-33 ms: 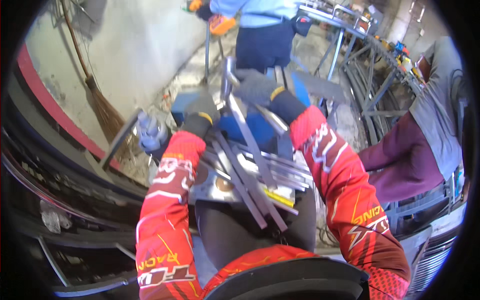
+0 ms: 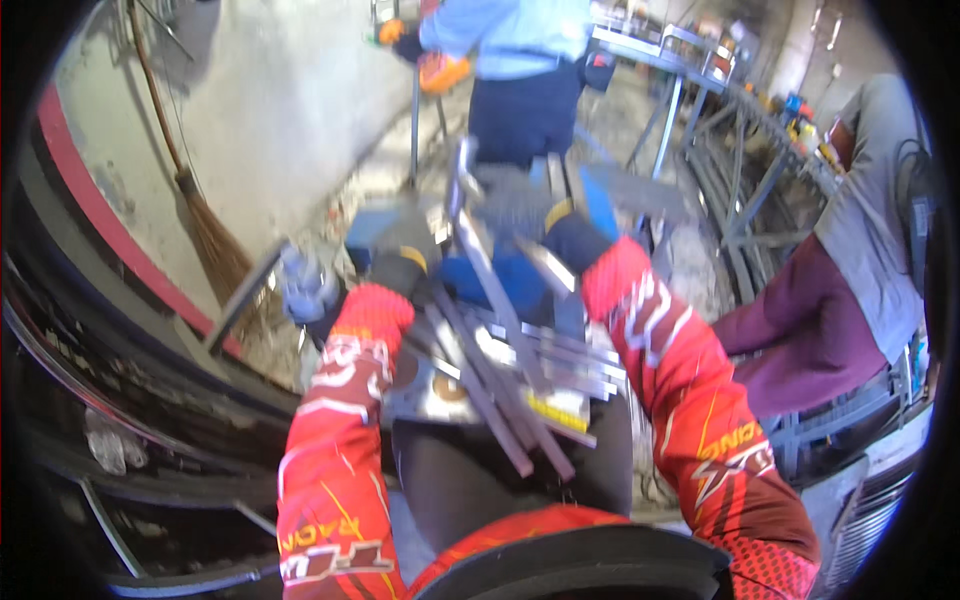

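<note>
Both my arms are in red patterned sleeves with dark, yellow-trimmed cuffs. My right hand [image 2: 515, 195], in a blurred grey glove, grips a long grey metal bar [image 2: 495, 300] that slants down onto a pile of flat metal bars [image 2: 545, 365] in front of me. My left hand [image 2: 400, 265] is at the pile's left side by a blue block [image 2: 480, 275]. Its fingers are blurred, so I cannot tell whether they hold anything. A grey-blue lump [image 2: 300, 285] lies just left of that wrist, against a dark flat strip [image 2: 240, 295].
A person in a light blue shirt and orange gloves [image 2: 520, 80] stands just beyond the pile. Another person in maroon and grey [image 2: 840, 290] is at the right. Metal frames [image 2: 730, 150] stand at the back right. A broom [image 2: 205, 220] leans on the left wall.
</note>
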A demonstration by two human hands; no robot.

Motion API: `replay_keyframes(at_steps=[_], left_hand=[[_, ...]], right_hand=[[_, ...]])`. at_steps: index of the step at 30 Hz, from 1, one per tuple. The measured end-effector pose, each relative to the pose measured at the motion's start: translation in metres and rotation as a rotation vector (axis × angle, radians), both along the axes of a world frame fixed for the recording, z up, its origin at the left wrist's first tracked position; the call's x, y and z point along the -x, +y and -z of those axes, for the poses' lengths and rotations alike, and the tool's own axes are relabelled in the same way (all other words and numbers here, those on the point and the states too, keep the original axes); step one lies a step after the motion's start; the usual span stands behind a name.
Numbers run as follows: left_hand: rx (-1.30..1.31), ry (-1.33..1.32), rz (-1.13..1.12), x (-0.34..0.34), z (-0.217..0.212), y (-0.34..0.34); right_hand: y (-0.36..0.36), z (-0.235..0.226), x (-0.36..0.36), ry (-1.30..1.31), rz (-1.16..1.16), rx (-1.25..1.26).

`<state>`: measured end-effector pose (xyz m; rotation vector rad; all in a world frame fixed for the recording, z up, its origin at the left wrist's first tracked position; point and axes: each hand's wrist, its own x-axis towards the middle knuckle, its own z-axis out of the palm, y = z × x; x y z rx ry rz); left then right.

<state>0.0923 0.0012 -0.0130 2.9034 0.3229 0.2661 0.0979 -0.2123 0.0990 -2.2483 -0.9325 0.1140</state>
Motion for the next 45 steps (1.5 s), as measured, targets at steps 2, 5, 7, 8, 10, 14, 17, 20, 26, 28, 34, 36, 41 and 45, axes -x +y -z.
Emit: replay_keyframes(at_steps=[2, 5, 7, 8, 10, 14, 17, 20, 26, 28, 34, 36, 41, 45], left_hand=[[-0.054, 0.164, -0.021, 0.01, -0.018, -0.017], [0.009, 0.204, -0.021, 0.032, -0.047, -0.023], [0.014, 0.201, -0.019, 0.032, -0.048, -0.023], [0.004, 0.195, -0.022, 0.032, -0.05, -0.024], [-0.024, 0.161, -0.033, 0.029, -0.043, -0.017], [-0.048, 0.184, 0.003, 0.036, -0.051, -0.03], [0.263, -0.139, -0.033, 0.048, 0.023, -0.007], [1.109, -0.283, -0.039, 0.112, 0.048, -0.045], [1.984, -0.353, -0.043, 0.156, 0.063, -0.165], [1.833, -0.467, 0.073, 0.149, 0.062, -0.177], [1.635, -0.405, 0.043, 0.168, 0.089, -0.159], [1.777, -0.205, -0.133, 0.212, 0.066, -0.154], [1.881, -0.361, -0.212, 0.287, 0.128, -0.142], [1.749, -0.308, -0.34, 0.284, 0.145, -0.133]], right_hand=[[-0.017, 0.015, 0.006, -0.01, 0.05, -0.065], [-0.026, -0.016, 0.052, 0.387, 0.11, -0.116], [-0.031, -0.019, 0.062, 0.443, 0.108, -0.113], [-0.032, -0.018, 0.062, 0.438, 0.086, -0.126], [-0.029, -0.01, 0.059, 0.353, 0.042, -0.105], [-0.034, -0.001, 0.042, 0.354, 0.01, 0.028], [-0.02, 0.026, 0.025, 0.013, -0.102, 0.019], [-0.02, 0.035, 0.016, -0.139, -0.153, 0.211], [-0.027, 0.034, 0.017, -0.151, -0.198, 0.245], [-0.025, 0.038, 0.025, 0.11, -0.066, 0.073], [-0.05, 0.015, 0.025, 0.584, -0.045, -0.24], [-0.063, 0.014, 0.036, 0.357, 0.099, -0.265], [-0.08, 0.012, 0.012, -0.354, 0.166, 0.053], [-0.088, 0.02, -0.006, -0.522, 0.188, 0.221]])
